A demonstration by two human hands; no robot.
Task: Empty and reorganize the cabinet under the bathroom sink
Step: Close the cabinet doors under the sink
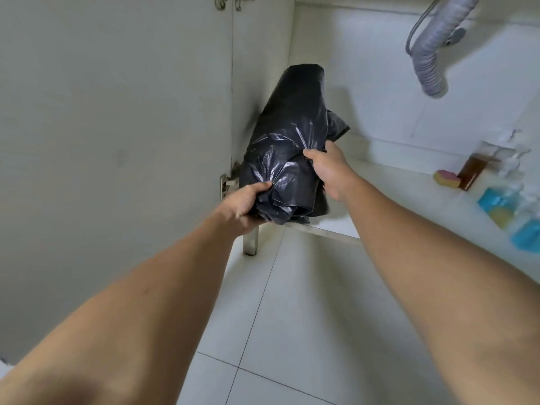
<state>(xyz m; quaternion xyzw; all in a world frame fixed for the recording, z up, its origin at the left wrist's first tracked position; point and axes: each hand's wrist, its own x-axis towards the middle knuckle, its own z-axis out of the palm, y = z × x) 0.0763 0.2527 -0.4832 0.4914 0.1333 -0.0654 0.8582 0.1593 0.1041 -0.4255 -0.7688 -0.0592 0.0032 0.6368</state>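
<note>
Bag: black bin-bag bundle [287, 147] stands at the cabinet's [380, 182] left front corner.
Left hand [244, 204]: fingers curled under its base, taking weight.
Right hand [328, 171]: pinching upper folds, steadying the bundle, likely for lifting.

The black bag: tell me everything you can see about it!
The black bag is thin, shiny, crinkled plastic, bundled into a long roll with a loose flap on its right. It points into the left corner of the cabinet. The left hand grips its near end; the right hand pinches its right side. Whether it touches the wall is unclear.
</note>
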